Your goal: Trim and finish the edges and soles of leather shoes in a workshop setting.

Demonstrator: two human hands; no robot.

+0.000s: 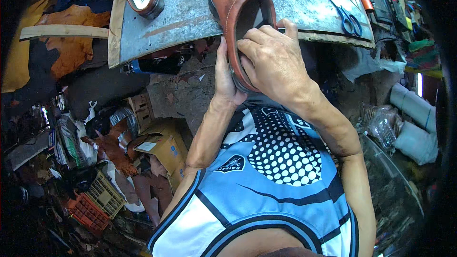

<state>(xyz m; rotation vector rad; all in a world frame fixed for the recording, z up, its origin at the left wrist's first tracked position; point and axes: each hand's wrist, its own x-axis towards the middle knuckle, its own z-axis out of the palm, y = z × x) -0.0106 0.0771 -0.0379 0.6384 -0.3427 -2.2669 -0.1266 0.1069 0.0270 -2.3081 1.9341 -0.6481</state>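
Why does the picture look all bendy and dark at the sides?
In the head view, the fisheye lens curves the front edge of the tabletop and the corners fall black; also in the head view, the held brown shoe looks fairly sharp.

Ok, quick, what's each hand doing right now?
Left hand: holding the reddish-brown shoe from outside.
Right hand: curled, partly inside it; grip can't be told.

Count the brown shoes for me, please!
2: the held shoe, between the left hand and right hand; the other shoe, on the left side of the table. More may be hidden.
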